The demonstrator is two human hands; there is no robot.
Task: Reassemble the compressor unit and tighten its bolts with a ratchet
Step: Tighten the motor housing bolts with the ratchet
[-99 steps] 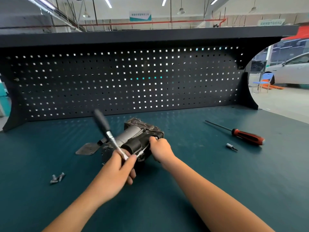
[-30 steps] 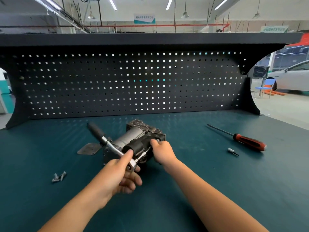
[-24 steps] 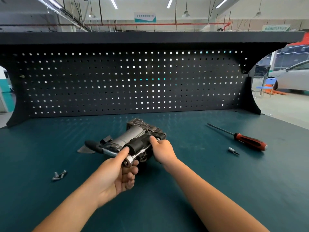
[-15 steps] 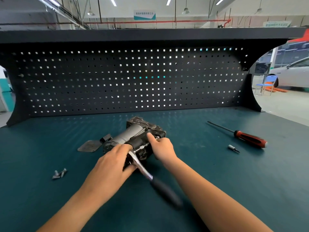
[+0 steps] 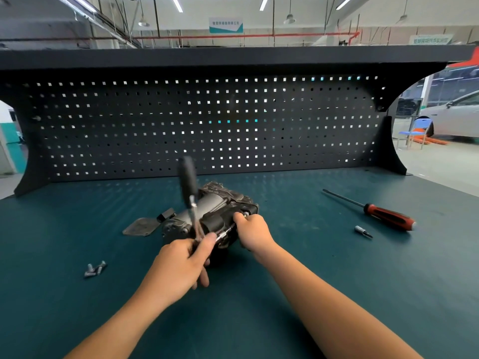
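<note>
Your left hand (image 5: pixel 178 265) has its grip closed round the ratchet (image 5: pixel 190 200) head, black handle pointing up. Your right hand (image 5: pixel 252 234) grips the grey cast-metal compressor (image 5: pixel 217 206), which lies mid-tabletop (image 5: pixel 311 281) with its cylinder's long axis running away and to the right.

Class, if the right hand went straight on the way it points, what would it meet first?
The compressor unit: the right hand curls against its end, seemingly with nothing between.

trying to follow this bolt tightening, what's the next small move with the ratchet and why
Probably swing the ratchet handle down for a tightening stroke. The left hand grips its head, the handle stands nearly upright with room to swing, and the right hand grips the compressor at its end to steady it.
</note>
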